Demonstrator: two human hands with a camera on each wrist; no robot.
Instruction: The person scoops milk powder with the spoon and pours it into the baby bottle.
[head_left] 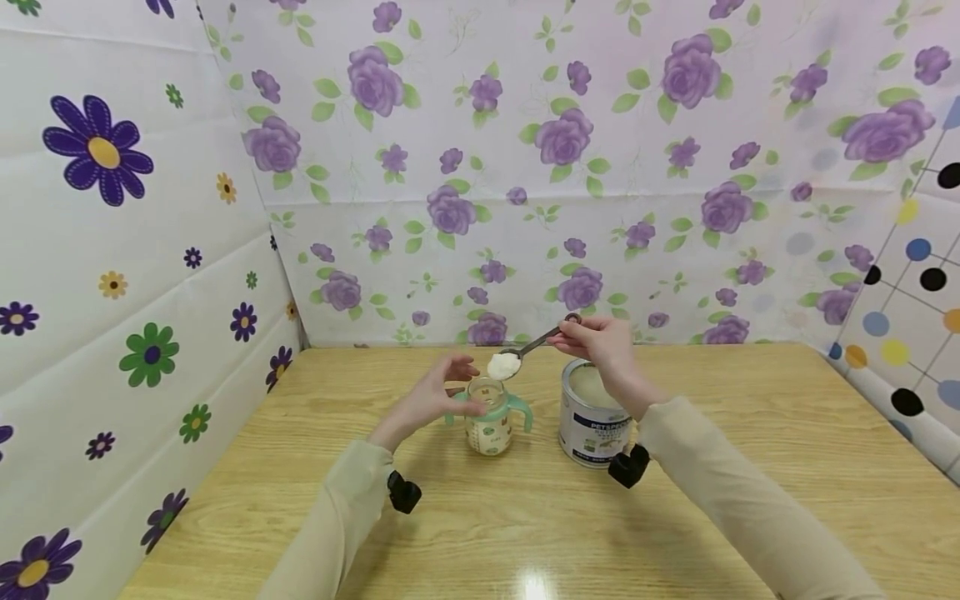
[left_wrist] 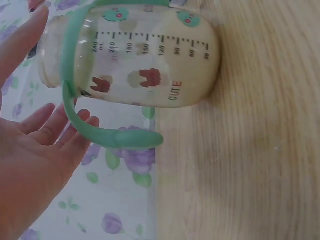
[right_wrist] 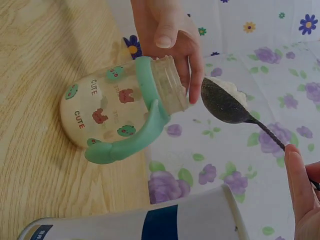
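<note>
My right hand (head_left: 602, 350) pinches the handle of a dark metal spoon (head_left: 534, 342), level above the bottle's open mouth. A heap of white powder (head_left: 504, 365) fills the spoon's bowl. The clear baby bottle (head_left: 489, 433) stands upright on the table, with a mint-green collar, two handles and printed animals; pale contents show near its base in the left wrist view. My left hand (head_left: 441, 390) is beside the bottle's neck, thumb in front and fingers spread behind it. In the right wrist view, its thumb (right_wrist: 166, 37) is apart from the glass.
An open can (head_left: 596, 437) of pale powder stands right of the bottle, below my right hand. Both stand on the wooden table (head_left: 480, 533). A flowered cloth (head_left: 480, 208) hangs behind the table's far edge, with patterned cloths on both sides.
</note>
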